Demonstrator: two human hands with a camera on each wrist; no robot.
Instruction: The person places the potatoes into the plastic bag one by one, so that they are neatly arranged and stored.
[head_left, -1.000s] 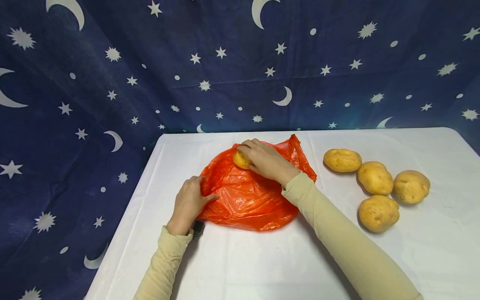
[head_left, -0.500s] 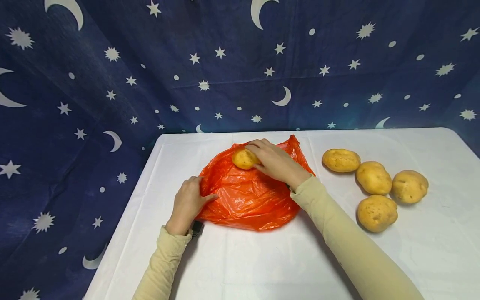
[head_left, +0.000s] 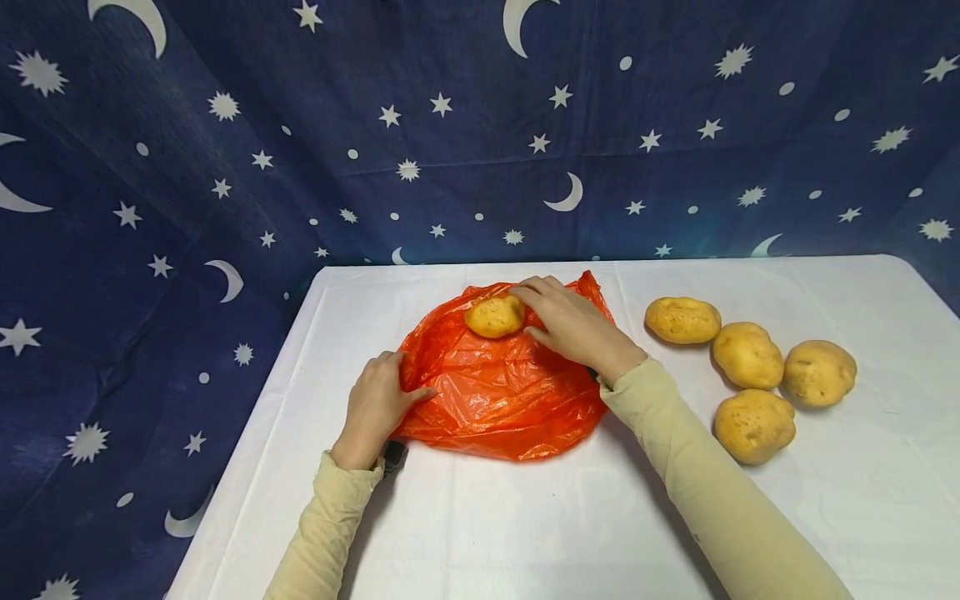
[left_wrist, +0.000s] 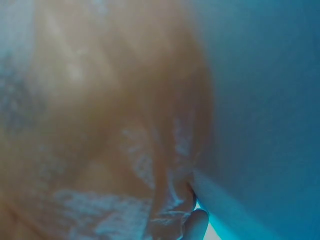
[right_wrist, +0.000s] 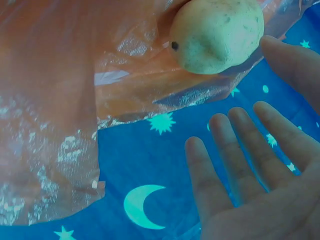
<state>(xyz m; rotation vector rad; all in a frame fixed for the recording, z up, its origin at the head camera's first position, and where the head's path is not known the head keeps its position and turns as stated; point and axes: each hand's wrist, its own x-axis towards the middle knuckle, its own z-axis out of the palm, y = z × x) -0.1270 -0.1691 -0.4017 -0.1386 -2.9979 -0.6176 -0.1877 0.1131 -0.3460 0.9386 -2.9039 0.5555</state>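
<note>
A red plastic bag [head_left: 498, 404] lies spread on the white table with its mouth toward me. One potato [head_left: 495, 317] sits at the far side of the bag's opening. At the bag's left edge, my left hand [head_left: 377, 402] holds the rim between thumb and fingers; in the left wrist view the film blurs most of the picture and fingertips [left_wrist: 196, 225] show low down. My right hand [head_left: 573, 323] hovers just right of the potato, fingers spread and holding nothing. The right wrist view shows the palm and a gap between most fingers and the potato [right_wrist: 220, 37].
Several more potatoes [head_left: 748, 357] lie grouped on the right side of the white table [head_left: 525, 533]. Behind the table's far edge hangs a dark blue curtain [head_left: 465, 83] with moons and stars, which continues down the left side.
The right hand has let go of the potato and drawn back to the right, so more of the potato shows. The left hand has stayed at the bag's edge.
</note>
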